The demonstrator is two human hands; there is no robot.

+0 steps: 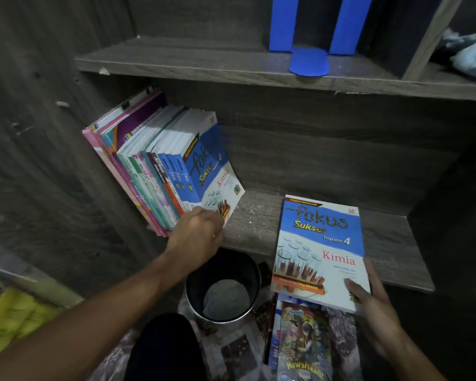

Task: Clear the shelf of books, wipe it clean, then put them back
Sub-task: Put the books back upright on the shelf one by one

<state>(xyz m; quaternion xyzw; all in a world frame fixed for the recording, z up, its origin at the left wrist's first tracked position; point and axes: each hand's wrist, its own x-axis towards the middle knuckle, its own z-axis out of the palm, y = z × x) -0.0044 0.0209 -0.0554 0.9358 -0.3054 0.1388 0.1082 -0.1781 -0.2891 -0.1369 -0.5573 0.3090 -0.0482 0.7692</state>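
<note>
Blue Kimia book (322, 243) is pinched at its near right corner by the right grip (374, 312), thumb on top, its far end resting on the shelf (390, 243). Left grip (195, 235) curls at the foot of the leaning books (160, 160), further left; whether it grasps them is unclear.

Left hand (197, 229) curled forward; right hand (374, 306) pinches book (322, 237).

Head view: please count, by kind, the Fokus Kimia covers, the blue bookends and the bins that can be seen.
Fokus Kimia covers: 2
Blue bookend: 1
Bin: 1
Total: 4
</note>
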